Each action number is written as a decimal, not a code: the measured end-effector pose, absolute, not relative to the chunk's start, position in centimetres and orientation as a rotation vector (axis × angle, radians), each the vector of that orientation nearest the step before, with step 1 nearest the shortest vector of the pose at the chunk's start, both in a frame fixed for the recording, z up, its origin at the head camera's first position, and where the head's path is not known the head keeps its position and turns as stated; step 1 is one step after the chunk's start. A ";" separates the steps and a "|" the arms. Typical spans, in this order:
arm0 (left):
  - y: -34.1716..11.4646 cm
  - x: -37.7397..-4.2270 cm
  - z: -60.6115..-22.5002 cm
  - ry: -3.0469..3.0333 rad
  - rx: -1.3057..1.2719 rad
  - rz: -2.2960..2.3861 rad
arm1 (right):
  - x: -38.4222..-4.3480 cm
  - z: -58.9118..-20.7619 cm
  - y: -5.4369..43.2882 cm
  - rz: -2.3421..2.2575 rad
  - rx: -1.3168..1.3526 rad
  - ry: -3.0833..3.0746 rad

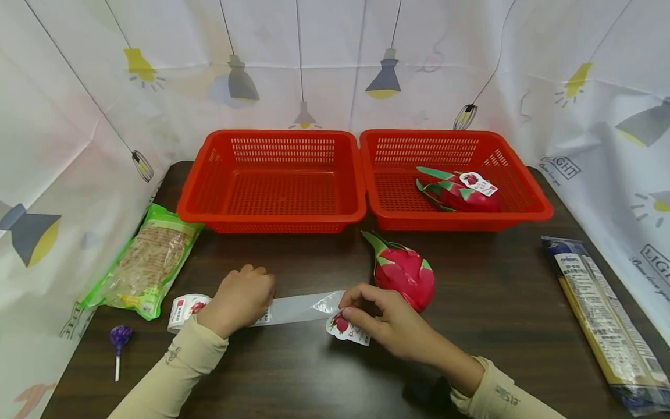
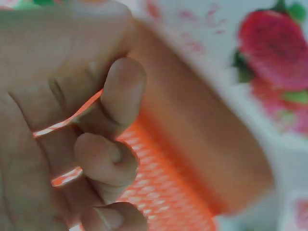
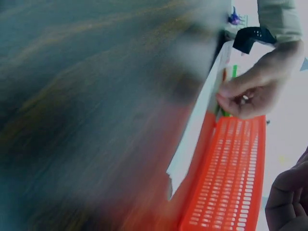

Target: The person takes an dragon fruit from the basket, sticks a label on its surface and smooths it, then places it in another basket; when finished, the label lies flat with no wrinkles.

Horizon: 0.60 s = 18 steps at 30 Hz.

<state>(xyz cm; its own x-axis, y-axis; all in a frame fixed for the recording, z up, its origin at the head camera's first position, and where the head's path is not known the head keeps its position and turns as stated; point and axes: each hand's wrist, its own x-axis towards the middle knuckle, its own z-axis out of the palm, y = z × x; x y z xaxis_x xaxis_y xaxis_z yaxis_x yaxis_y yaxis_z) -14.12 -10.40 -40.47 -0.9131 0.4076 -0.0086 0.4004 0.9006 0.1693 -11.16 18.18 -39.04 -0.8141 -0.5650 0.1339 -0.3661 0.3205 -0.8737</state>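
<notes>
My left hand (image 1: 243,297) pinches the backing strip (image 1: 298,309) just right of the sticker roll (image 1: 183,311); in the left wrist view its fingers (image 2: 125,91) are curled. To the right, at the strip's free end, my right hand (image 1: 395,323) pinches a sticker (image 1: 348,330) printed with a dragon fruit between thumb and forefinger. Behind that hand a pink dragon fruit (image 1: 405,276) with green tips lies on the table. The right wrist view shows the strip (image 3: 192,139) stretching from the left hand (image 3: 260,82), with curled right fingers (image 3: 291,197) at the edge.
Two red baskets stand side by side at the back. The left basket (image 1: 272,224) holds nothing; the right one (image 1: 455,222) holds a labelled dragon fruit (image 1: 466,201). A green food packet (image 1: 152,256) and purple lollipop (image 1: 120,337) lie left, a long blue-and-yellow packet (image 1: 602,317) right.
</notes>
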 end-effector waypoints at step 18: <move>1.8 -12.4 -36.7 2.498 1.048 1.685 | -7.6 -37.5 23.0 -1.894 -0.440 2.585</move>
